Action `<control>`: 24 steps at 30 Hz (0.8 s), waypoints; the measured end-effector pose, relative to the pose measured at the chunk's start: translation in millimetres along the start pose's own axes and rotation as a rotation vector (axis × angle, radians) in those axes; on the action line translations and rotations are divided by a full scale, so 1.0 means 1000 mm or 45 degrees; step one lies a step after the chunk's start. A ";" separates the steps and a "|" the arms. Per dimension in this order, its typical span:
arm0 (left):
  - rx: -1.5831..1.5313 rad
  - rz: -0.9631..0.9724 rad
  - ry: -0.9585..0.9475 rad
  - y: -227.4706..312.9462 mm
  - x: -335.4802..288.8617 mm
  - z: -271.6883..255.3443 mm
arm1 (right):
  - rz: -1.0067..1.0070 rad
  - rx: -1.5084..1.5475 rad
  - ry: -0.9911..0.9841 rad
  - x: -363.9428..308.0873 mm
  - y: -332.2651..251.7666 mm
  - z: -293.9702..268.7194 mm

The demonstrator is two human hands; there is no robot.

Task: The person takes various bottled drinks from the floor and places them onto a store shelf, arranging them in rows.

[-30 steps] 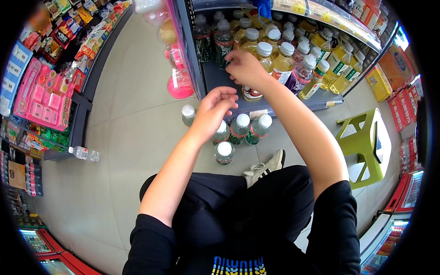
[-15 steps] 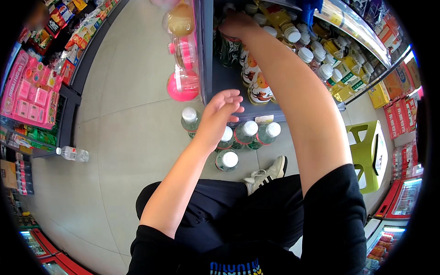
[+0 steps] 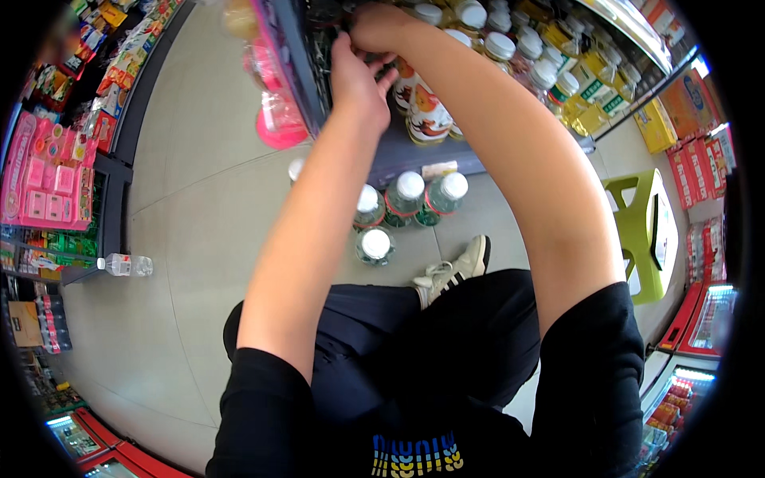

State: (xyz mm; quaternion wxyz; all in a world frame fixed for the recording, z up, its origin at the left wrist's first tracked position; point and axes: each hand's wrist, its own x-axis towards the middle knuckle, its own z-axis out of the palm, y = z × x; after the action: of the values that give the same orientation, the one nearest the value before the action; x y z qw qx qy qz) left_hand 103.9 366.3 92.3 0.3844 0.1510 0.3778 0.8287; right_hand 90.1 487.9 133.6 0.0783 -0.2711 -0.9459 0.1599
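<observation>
Both my hands reach into the left end of a dark low shelf (image 3: 390, 151). My left hand (image 3: 362, 88) is partly curled with its fingers apart, close under my right hand (image 3: 381, 28). The right hand's fingers are hidden deeper in the shelf, so what they hold cannot be made out. Beside my hands stand bottles with white, orange-patterned labels (image 3: 430, 115). On the floor before the shelf are several clear green-tinted bottles with white caps (image 3: 409, 187); my left forearm partly covers one farther left.
Yellow oil-like bottles with white caps (image 3: 594, 88) fill the shelf to the right. A green stool (image 3: 657, 239) stands at the right. Pink packaged items (image 3: 279, 119) hang on the shelf's left side. A clear bottle (image 3: 127, 265) lies on the floor at far left.
My left hand has moved up from above the floor bottles into the shelf beside my right hand. The right hand has shifted slightly left, and the whole view has moved.
</observation>
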 end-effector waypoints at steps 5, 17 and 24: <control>0.024 -0.099 0.084 0.005 0.005 0.006 | 0.022 -0.131 0.006 -0.003 0.005 0.014; -0.031 -0.202 -0.210 0.034 -0.065 0.004 | -0.413 -0.088 0.445 -0.124 0.001 -0.012; -0.122 -0.258 -0.582 0.097 -0.158 0.034 | -0.326 0.193 0.406 -0.240 -0.045 -0.105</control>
State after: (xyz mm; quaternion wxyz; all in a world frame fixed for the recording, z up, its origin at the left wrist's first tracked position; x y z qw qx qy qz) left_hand 175.6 224.8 193.4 0.5477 0.2773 0.2545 0.7472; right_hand 295.1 349.9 232.5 0.2668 -0.1640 -0.9335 0.1745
